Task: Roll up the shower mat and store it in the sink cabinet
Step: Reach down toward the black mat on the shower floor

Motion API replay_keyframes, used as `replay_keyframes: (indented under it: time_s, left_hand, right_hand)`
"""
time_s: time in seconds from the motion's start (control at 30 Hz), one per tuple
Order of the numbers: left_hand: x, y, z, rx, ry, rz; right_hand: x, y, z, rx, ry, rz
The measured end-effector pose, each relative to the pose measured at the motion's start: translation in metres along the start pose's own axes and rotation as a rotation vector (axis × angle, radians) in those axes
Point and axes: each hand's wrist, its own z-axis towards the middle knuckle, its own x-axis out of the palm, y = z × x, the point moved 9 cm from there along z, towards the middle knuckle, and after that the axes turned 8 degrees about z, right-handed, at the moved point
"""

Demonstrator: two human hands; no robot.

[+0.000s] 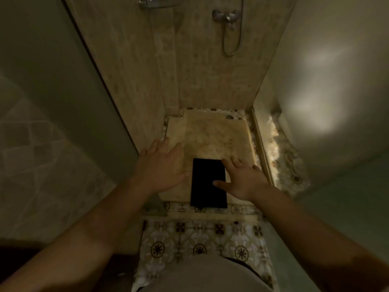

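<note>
Both arms are reaching forward and down into the shower stall. The left hand [162,165] is hovering with fingers spread wide over the left part of the shower floor [212,133], holding nothing; the right hand [242,178] is likewise splayed open and empty, its thumb and forefinger overlapping the right edge of the shower mat [208,183] – whether they are touching it or only passing above it, I cannot tell. The mat is lying flat as a dark rectangle at the near end of the stall floor, its near edge reaching the raised patterned threshold [210,209], between the two hands.

Rolling is, as I judge it, not yet begun. The risks from here are looking fairly plain: the stall is narrow, with a tiled wall [136,91] on the left and a frame close on the right, so elbows or knuckles could be knocking against them; the floor may be wet and the mat may be clinging to it, so a pull at one corner could be making a crooked, loose roll that springs open when carried. The dim light is also making the mat's edges hard to find.

As for containers – the sink cabinet is not in view, so nothing can be said of its contents; the stall itself is holding only the mat
</note>
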Motion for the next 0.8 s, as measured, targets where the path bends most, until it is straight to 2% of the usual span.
replay_keyframes:
  time_s: [0.33, 0.5, 0.67, 0.8]
  left_hand:
    - [0.033, -0.010, 0.065, 0.035, 0.058, 0.003]
    - [0.036, -0.018, 0.125, -0.013, 0.016, 0.002]
    - [0.037, -0.036, 0.181, -0.046, 0.088, 0.040]
    - [0.027, -0.043, 0.216, -0.051, 0.071, 0.034]
  right_hand:
    - [0.019, -0.030, 0.050, 0.039, 0.052, 0.013]
    - [0.000, -0.063, 0.104, 0.005, 0.085, -0.008]
    - [-0.026, -0.094, 0.146, -0.010, 0.115, -0.025]
    - [-0.048, -0.114, 0.176, -0.010, 0.145, -0.032]
